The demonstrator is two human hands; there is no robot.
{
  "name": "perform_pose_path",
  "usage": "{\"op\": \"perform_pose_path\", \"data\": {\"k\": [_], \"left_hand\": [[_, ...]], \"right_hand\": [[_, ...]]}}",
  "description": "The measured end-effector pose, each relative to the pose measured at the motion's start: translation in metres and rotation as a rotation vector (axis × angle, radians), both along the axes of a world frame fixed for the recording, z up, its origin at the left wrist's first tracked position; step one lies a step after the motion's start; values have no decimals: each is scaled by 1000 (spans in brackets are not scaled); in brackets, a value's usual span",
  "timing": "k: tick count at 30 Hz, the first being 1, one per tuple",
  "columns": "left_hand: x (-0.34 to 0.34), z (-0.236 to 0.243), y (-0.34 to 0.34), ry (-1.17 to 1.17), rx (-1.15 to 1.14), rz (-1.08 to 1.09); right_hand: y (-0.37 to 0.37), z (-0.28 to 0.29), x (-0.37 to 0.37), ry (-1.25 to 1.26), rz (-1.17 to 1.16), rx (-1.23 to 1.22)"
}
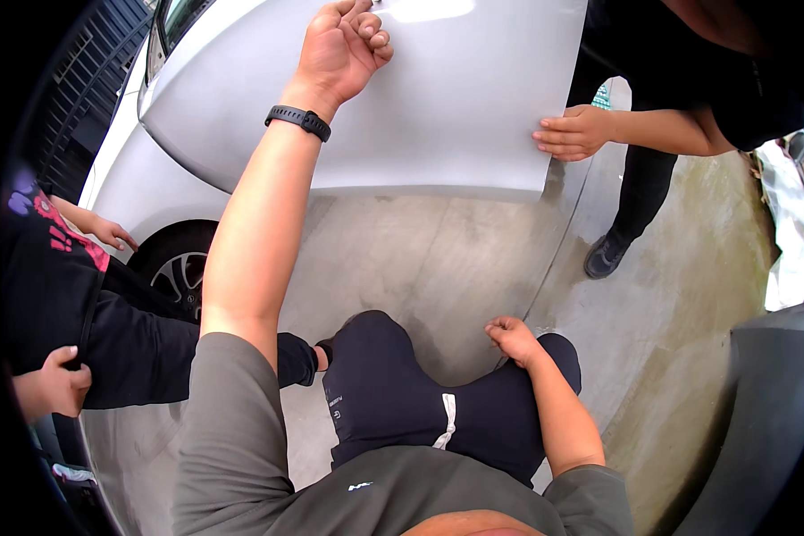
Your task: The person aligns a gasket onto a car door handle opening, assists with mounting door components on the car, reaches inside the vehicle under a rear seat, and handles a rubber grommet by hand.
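My left hand (pixel 344 49), with a black band on its wrist, is raised in front of a large silver-white car body panel (pixel 438 116). Its fingers are curled in. A tiny dark and shiny bit shows by the fingertips at the picture's top edge, too cut off to name. Over my right thigh, my right hand (pixel 514 342) is closed, with thumb and fingers drawn together. Whatever those fingers hold, if anything, is hidden. At the panel's right edge, another person's hand (pixel 576 133) lies against it.
A second person (pixel 143 357) in dark clothes is close on my left, one hand by the car's wheel (pixel 181 272). The person at the panel has a dark shoe (pixel 605 256) on the concrete floor (pixel 420 246). A grey curved body (pixel 773 402) stands at the right.
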State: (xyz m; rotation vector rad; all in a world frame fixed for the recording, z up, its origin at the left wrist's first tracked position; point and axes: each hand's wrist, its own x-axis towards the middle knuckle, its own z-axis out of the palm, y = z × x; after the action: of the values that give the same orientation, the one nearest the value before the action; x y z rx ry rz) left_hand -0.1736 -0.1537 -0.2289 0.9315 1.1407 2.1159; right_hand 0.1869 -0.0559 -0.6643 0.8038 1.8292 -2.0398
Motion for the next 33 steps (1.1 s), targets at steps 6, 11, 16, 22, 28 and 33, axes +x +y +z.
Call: {"op": "perform_pose_path", "data": {"k": [6,11,16,22,28,33], "left_hand": [[-8,-15,9,4,0,42],[-40,-32,11,-22,-3,30],[-63,-26,15,-76,-29,106],[-28,-13,-1,132,-268,183],[-14,-13,-3,56,-149,152],[-6,-21,2,55,-49,125]], "right_hand": [[-2,4,-2,-37,-69,-165],[-3,1,-19,-80,-62,-206],[3,14,-35,-128,-51,-162],[-2,8,-14,-104,-71,-161],[-4,8,-8,-109,-93,-110],[-3,5,-3,-101,-89,-102]]}}
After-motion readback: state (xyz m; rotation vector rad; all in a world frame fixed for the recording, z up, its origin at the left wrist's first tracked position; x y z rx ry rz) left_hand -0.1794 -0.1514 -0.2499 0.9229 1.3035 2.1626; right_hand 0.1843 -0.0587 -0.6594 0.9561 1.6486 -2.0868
